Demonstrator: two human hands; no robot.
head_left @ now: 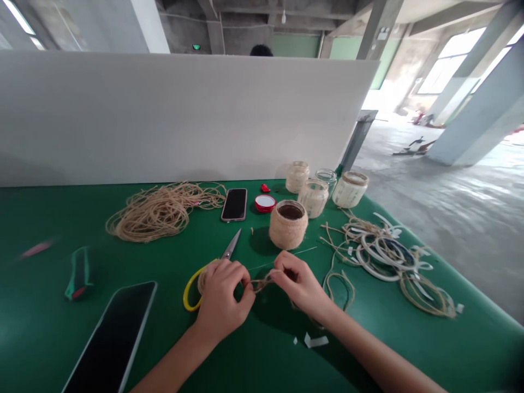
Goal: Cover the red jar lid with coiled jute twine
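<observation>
In the head view, a short twine is held just above the green table, near its front edge, stretched between the two hands. The left hand is closed, with its fingertips pinched on one end of the twine. The right hand is closed in the same pinch on the other end. Yellow-handled scissors are laid flat beneath the left hand, partly hidden by it, with the blades pointed away. A wrapped jar is stood just behind the hands. Further back a loose coil, a phone and a red lid are seen. A tangle of white strips and cord is spread to the right, and a tablet is laid at the lower left.
</observation>
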